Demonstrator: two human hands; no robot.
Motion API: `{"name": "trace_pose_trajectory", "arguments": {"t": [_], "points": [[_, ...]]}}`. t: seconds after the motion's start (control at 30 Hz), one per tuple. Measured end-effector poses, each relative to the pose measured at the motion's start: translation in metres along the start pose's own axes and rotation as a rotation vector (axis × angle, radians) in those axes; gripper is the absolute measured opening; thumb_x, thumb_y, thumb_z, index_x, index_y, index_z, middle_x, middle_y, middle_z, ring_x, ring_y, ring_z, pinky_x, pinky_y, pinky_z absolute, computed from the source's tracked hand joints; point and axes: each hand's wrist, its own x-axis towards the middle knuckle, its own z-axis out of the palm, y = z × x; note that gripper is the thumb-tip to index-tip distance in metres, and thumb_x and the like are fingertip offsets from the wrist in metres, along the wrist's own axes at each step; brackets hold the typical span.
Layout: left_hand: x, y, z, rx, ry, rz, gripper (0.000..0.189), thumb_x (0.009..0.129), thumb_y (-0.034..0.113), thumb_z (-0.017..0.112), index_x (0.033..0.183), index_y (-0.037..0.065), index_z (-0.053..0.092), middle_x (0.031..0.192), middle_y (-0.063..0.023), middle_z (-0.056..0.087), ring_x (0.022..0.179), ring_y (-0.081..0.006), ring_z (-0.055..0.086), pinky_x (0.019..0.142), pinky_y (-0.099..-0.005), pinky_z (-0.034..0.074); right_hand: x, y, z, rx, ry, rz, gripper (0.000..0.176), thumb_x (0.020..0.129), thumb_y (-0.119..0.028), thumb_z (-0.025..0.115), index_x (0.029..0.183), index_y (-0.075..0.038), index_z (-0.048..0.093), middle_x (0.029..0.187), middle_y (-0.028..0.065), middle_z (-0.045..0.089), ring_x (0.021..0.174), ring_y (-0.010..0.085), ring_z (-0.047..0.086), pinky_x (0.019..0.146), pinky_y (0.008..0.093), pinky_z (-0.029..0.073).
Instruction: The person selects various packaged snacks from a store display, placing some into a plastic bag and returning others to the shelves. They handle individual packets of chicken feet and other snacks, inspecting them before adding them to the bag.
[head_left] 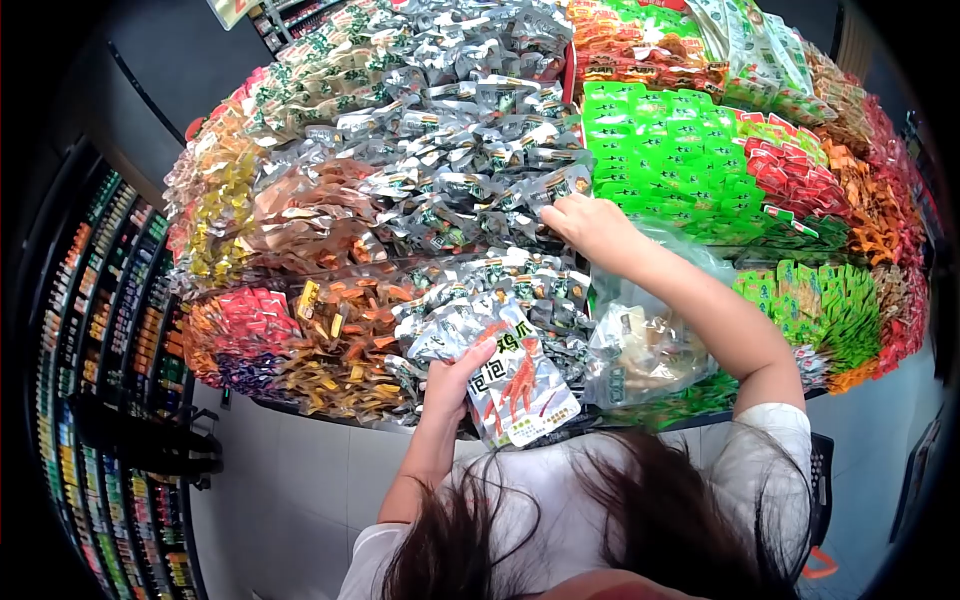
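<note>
My left hand (450, 385) is closed around silver snack packets printed with red chicken feet (520, 375), held low over the near edge of the display. The thumb presses on their front face. Farther out, my right hand (590, 228) has its fingers bent and pinched at the lower edge of a silver packet (560, 186) on the heap. The fingertips are partly hidden. Many similar silver packets (440, 185) stand in rows around and beyond it. Below my right forearm lies a clear plastic bag (650, 350) with pale contents.
Bright green packets (660, 150) fill the section to the right, with red packets (795, 175) beside them. Orange-brown packets (350, 325) lie at the near left. Dark shelves of small goods (110, 350) line the left side. Grey floor tiles (290, 470) show below the display.
</note>
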Motion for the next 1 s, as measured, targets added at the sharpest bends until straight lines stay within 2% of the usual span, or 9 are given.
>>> {"name": "trace_pose_trajectory", "arguments": {"t": [0.13,0.23,0.4,0.53,0.6,0.7,0.83,0.9,1.0], "points": [[-0.002,0.002,0.001,-0.007,0.014,-0.014,0.034,0.075,0.006,0.069,0.107,-0.003,0.058,0.097,-0.0106,0.065,0.080,-0.0169,0.065,0.071,-0.0280,0.054,0.012,-0.022,-0.030,-0.147,-0.040,0.056,0.013,0.079,-0.017,0.059,0.083,-0.007,0.051,0.075,0.0070,0.054,0.078,0.0243,0.054,0.061,0.0362,0.047],[-0.003,0.001,0.002,-0.027,0.036,-0.004,0.034,0.076,0.006,0.069,0.107,-0.003,0.058,0.096,-0.0111,0.065,0.078,-0.0165,0.065,0.069,-0.0278,0.054,0.027,-0.041,-0.061,0.085,0.261,0.021,0.020,0.077,-0.023,0.064,0.081,-0.005,0.056,0.076,0.0087,0.058,0.077,0.0252,0.055,0.066,0.0379,0.045],[-0.005,-0.001,0.000,-0.051,0.043,-0.022,0.031,0.077,0.006,0.067,0.105,-0.003,0.058,0.094,-0.0109,0.065,0.076,-0.0161,0.065,0.067,-0.0273,0.054,0.081,0.061,-0.064,0.146,0.426,0.284,0.023,0.077,-0.023,0.065,0.092,-0.006,0.061,0.086,0.0097,0.062,0.082,0.0293,0.054,0.072,0.0407,0.044],[-0.006,-0.001,0.000,-0.046,0.048,-0.024,0.031,0.077,0.005,0.068,0.105,-0.003,0.058,0.095,-0.0102,0.065,0.081,-0.0163,0.064,0.071,-0.0277,0.053,0.125,0.164,-0.054,-0.213,0.646,0.374,0.031,0.075,-0.025,0.068,0.098,-0.006,0.061,0.094,0.0102,0.064,0.092,0.0299,0.055,0.083,0.0392,0.042],[-0.006,-0.002,-0.001,-0.057,0.048,-0.041,0.030,0.077,0.006,0.069,0.104,-0.003,0.060,0.097,-0.0092,0.065,0.083,-0.0152,0.063,0.075,-0.0275,0.051,0.143,0.193,-0.048,-0.189,0.605,0.393,0.037,0.073,-0.028,0.070,0.102,-0.007,0.059,0.095,0.0106,0.064,0.095,0.0303,0.055,0.085,0.0385,0.043],[-0.007,0.001,-0.001,-0.017,0.056,-0.049,0.030,0.078,0.008,0.067,0.105,-0.002,0.060,0.097,-0.0096,0.065,0.081,-0.0154,0.063,0.072,-0.0269,0.051,0.167,0.210,-0.037,0.112,0.258,0.538,0.049,0.068,-0.034,0.075,0.107,-0.009,0.057,0.093,0.0109,0.064,0.093,0.0313,0.056,0.079,0.0411,0.045],[-0.002,-0.007,-0.007,0.054,0.051,-0.036,0.030,0.080,0.009,0.065,0.107,-0.004,0.059,0.094,-0.0103,0.065,0.078,-0.0156,0.064,0.069,-0.0263,0.051,0.185,0.204,-0.020,-0.256,0.221,0.526,0.049,0.067,-0.037,0.075,0.105,-0.010,0.060,0.091,0.0113,0.063,0.095,0.0327,0.055,0.079,0.0414,0.045],[0.000,-0.006,-0.007,0.047,0.050,-0.041,0.030,0.080,0.009,0.065,0.107,-0.004,0.059,0.094,-0.0101,0.065,0.078,-0.0154,0.064,0.069,-0.0263,0.051,0.190,0.205,-0.016,-0.382,0.216,0.345,0.044,0.066,-0.037,0.075,0.098,-0.009,0.064,0.089,0.0114,0.064,0.093,0.0313,0.058,0.077,0.0420,0.046],[-0.003,0.000,-0.005,0.020,0.065,-0.125,0.027,0.080,0.010,0.069,0.103,0.000,0.060,0.096,-0.0056,0.063,0.083,-0.0119,0.060,0.074,-0.0258,0.048,0.206,0.227,-0.032,-0.079,0.174,0.479,0.041,0.065,-0.034,0.076,0.093,-0.007,0.066,0.086,0.0116,0.065,0.088,0.0292,0.061,0.075,0.0429,0.047]]}}
